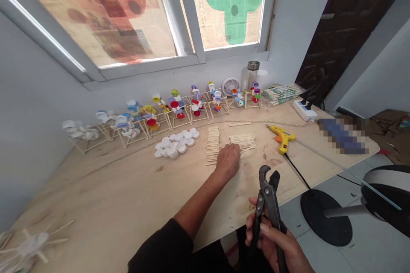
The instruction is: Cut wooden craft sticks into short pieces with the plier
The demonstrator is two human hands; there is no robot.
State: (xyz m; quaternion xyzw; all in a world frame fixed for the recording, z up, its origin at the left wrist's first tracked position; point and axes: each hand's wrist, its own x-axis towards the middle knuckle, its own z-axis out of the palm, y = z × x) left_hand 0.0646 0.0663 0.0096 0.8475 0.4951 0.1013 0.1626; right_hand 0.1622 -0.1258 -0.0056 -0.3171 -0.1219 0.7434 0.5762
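My left hand reaches out over the wooden table, fingers curled down on the near end of a pile of short wooden sticks. Whether it grips a stick is hidden under the knuckles. A second, longer row of sticks lies just left of it. My right hand is close to me at the table's front edge, wrapped round the handles of black cutting pliers with the jaws pointing up and slightly apart.
White bottle caps lie left of the sticks. A row of stick-and-cap windmill models lines the wall under the window. A yellow glue gun, power strip, small fan and bottle sit right. A lamp base stands on the floor.
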